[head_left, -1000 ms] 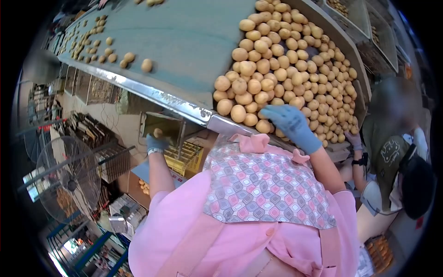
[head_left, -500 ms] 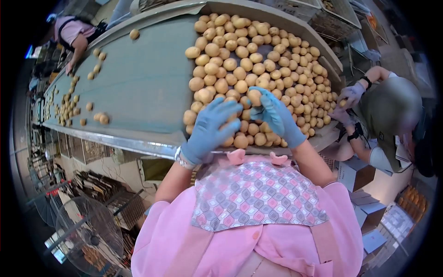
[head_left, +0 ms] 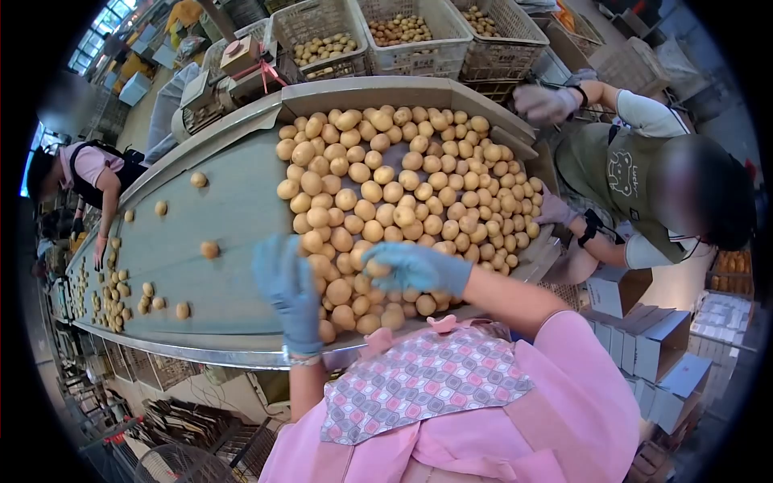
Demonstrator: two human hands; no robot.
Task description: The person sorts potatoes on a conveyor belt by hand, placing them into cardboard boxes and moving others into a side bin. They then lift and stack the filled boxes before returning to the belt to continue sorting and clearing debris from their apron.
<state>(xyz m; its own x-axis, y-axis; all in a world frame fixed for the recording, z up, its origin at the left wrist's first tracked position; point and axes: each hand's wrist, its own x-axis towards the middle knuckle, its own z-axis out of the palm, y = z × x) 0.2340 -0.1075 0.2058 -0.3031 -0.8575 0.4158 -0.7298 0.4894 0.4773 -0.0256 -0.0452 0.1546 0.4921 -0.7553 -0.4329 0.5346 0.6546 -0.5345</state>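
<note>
Many round, pale brown potatoes (head_left: 403, 216) lie in a crowded layer on the right part of the sorting table. My left hand (head_left: 288, 294), in a blue glove, is raised over the left edge of the pile, blurred by motion; its fingers look stretched out, and no potato shows in them. Reaching in from the right, my gloved right hand (head_left: 415, 267) has its fingers curled round a potato (head_left: 376, 267) at the near side of the pile. A single potato (head_left: 209, 249) lies on the green belt (head_left: 241, 209), left of my left hand.
A co-worker's gloved hand (head_left: 555, 208) rests at the pile's right edge; the other hand (head_left: 543, 103) is raised. Another person (head_left: 101, 173) reaches over the belt's far left. Crates (head_left: 415, 56) of potatoes stand behind; cardboard boxes (head_left: 636, 338) stand at right.
The view has shifted, showing more crates behind. My left hand has moved left toward the belt, and my right hand has turned and come lower. One co-worker's hand has lifted from the pile.
</note>
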